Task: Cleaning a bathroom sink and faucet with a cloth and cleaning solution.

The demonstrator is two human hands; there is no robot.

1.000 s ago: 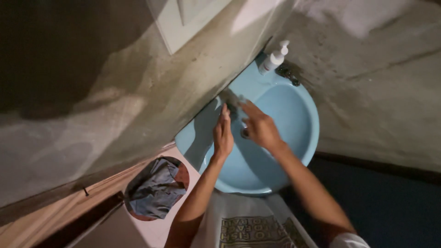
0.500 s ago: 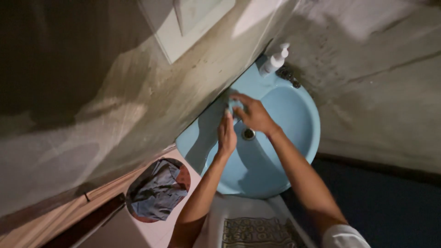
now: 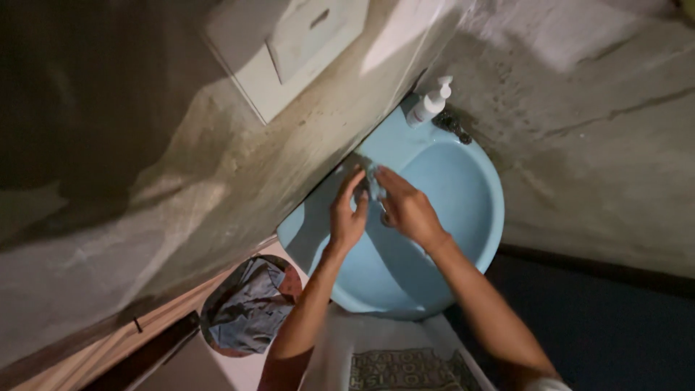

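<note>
sink rim rings both hands (fingers spread) roomily

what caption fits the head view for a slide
Both hands, left hand and right hand, held together over a blue sink.

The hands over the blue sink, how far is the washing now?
Already done: both hands are at the tap over the blue sink. In hand: the left hand and right hand meet fingertip to fingertip under the tap; the blur hides any water or foam. Left: the white pump bottle stands untouched on the rim, and no towel shows, only a blue cloth in a round basin on the floor.
</note>
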